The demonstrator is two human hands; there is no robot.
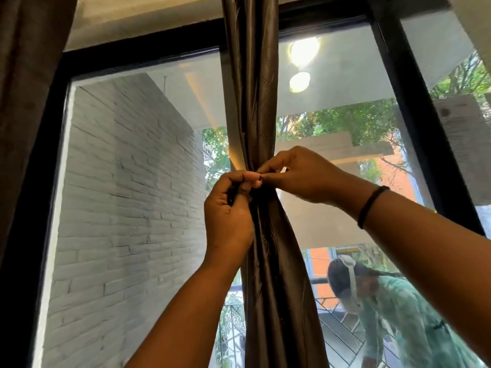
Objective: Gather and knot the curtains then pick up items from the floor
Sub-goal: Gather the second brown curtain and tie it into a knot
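Note:
A shiny brown curtain (249, 102) hangs gathered into a narrow bundle in front of the window, pinched in at its waist. My left hand (228, 211) grips a thin dark tie (231, 193) against the left side of the bundle. My right hand (297, 175) pinches the tie's other end at the waist, its fingertips meeting those of the left hand. A black band circles my right wrist. The tie is mostly hidden by my fingers.
A black window frame (414, 107) runs behind the curtain. Another dark curtain (24, 102) hangs at the far left. Through the glass show a white brick wall (127, 197), trees and a reflection of a person (393, 309). The floor is out of view.

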